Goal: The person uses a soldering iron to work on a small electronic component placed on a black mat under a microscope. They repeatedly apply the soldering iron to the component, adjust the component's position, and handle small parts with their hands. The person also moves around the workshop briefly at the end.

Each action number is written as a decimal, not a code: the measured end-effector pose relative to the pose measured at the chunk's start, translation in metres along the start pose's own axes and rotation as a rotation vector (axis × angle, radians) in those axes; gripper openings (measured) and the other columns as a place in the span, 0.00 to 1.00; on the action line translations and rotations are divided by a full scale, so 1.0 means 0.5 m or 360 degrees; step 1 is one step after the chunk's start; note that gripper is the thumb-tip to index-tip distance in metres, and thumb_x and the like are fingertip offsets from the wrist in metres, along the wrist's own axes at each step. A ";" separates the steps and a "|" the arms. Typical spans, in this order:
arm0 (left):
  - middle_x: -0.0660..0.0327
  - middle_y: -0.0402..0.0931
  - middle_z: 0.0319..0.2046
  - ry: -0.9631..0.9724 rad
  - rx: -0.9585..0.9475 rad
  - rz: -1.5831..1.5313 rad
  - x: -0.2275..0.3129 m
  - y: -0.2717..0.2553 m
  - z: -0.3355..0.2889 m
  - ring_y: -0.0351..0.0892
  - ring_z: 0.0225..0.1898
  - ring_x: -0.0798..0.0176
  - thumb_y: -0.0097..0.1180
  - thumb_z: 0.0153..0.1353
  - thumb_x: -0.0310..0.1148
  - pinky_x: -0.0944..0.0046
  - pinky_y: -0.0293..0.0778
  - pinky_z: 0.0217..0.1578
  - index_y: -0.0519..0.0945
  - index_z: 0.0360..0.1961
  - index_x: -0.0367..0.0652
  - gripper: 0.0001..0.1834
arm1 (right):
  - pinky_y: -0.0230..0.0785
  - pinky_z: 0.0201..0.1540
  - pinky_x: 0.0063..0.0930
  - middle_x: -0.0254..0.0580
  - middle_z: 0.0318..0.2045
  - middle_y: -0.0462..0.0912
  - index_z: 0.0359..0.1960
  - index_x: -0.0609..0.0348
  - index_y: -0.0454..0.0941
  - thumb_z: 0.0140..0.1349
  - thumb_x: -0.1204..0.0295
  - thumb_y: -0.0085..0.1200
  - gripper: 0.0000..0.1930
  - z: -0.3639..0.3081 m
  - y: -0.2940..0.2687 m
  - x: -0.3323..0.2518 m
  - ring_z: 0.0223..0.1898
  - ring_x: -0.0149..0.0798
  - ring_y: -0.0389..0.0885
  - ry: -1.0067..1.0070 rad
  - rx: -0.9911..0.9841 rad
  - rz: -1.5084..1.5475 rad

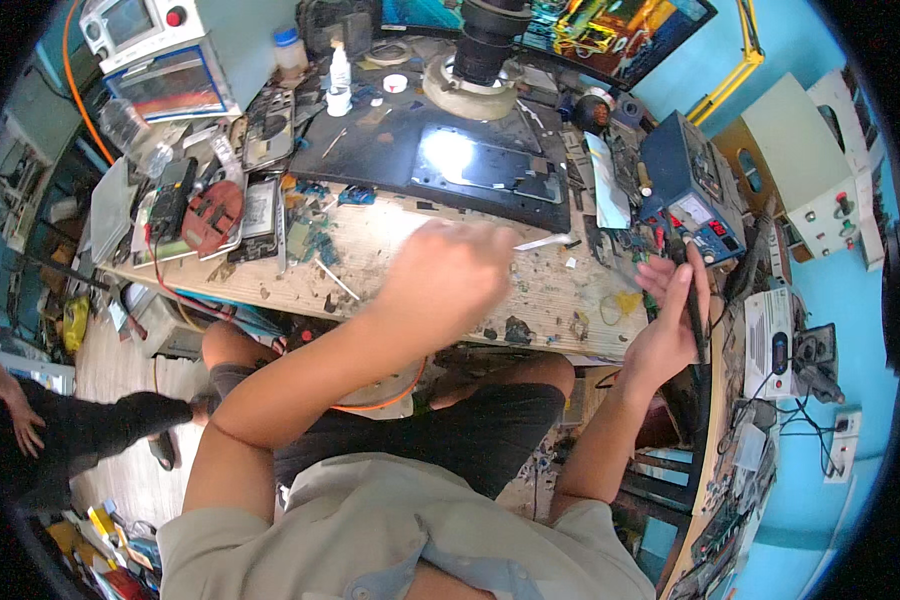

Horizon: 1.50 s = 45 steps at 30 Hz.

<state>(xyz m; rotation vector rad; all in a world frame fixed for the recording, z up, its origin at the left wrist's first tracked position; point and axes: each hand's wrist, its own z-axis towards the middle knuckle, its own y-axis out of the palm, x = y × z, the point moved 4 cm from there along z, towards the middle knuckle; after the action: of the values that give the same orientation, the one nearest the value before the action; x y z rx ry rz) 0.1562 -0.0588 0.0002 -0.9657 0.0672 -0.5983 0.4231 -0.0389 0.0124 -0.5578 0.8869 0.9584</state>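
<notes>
My left hand (pixel 450 275), smeared by motion, is closed in a fist over the middle of the wooden bench. From its right side sticks out a slim, pale, flat tool (pixel 545 242), pointing right; its exact kind does not show. At the right edge of the bench my right hand (pixel 673 300) has a slim black pen-shaped tool (pixel 699 325) between thumb and fingers, standing about upright, with some fingers spread. Beyond my left hand, a flat phone-sized dark panel (pixel 515 178) lies on a black mat (pixel 360 150) under a bright light.
A microscope (pixel 482 60) stands behind the panel, before a monitor (pixel 630 40). A blue bench power supply (pixel 695 185) sits at right. Phone parts and a red-brown disc (pixel 213 218) crowd the left. Another person's hand (pixel 25 425) shows at far left.
</notes>
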 end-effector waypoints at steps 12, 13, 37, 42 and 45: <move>0.57 0.78 0.27 -0.0323 0.0497 -0.0016 -0.127 -0.067 -0.139 0.80 0.27 0.53 0.69 0.61 0.22 0.53 0.76 0.31 0.87 0.46 0.41 0.12 | 0.88 0.34 0.35 0.55 0.39 0.90 0.56 0.72 0.79 0.82 0.63 0.59 0.19 0.340 0.095 0.157 0.35 0.42 0.92 0.0104 -0.0059 -0.0027; 0.57 0.78 0.27 -0.0328 0.0531 -0.0049 -0.125 -0.073 -0.155 0.78 0.26 0.54 0.69 0.60 0.21 0.54 0.75 0.31 0.87 0.45 0.40 0.12 | 0.89 0.34 0.36 0.57 0.40 0.90 0.55 0.73 0.78 0.82 0.63 0.58 0.19 0.357 0.119 0.172 0.36 0.43 0.93 0.0098 -0.0094 -0.0008; 0.64 0.73 0.24 -0.0244 0.0846 -0.0186 -0.149 -0.072 -0.219 0.77 0.24 0.58 0.71 0.52 0.27 0.59 0.73 0.27 0.85 0.35 0.44 0.08 | 0.88 0.64 0.64 0.69 0.71 0.71 0.79 0.76 0.54 0.87 0.68 0.36 0.27 0.794 0.271 0.592 0.67 0.75 0.77 0.1037 -0.0139 0.0889; 0.64 0.71 0.23 -0.0243 0.0849 -0.0133 -0.147 -0.066 -0.212 0.77 0.24 0.59 0.71 0.53 0.27 0.59 0.72 0.26 0.85 0.33 0.44 0.07 | 0.92 0.58 0.58 0.69 0.71 0.73 0.80 0.72 0.60 0.88 0.62 0.40 0.29 0.822 0.316 0.694 0.64 0.63 0.82 0.1559 0.0254 0.1365; 0.64 0.71 0.23 -0.0186 0.0954 -0.0246 -0.148 -0.081 -0.233 0.77 0.24 0.59 0.71 0.54 0.28 0.59 0.72 0.26 0.84 0.32 0.44 0.07 | 0.92 0.53 0.54 0.73 0.71 0.72 0.79 0.72 0.60 0.87 0.58 0.42 0.32 0.963 0.202 0.662 0.59 0.61 0.85 0.1985 -0.0021 0.1947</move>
<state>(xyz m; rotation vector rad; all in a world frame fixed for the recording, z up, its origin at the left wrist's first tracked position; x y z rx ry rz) 0.0397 -0.1260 -0.0509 -0.4223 -0.2811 -0.6513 0.6164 0.5210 -0.0109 -0.5902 2.5071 1.7047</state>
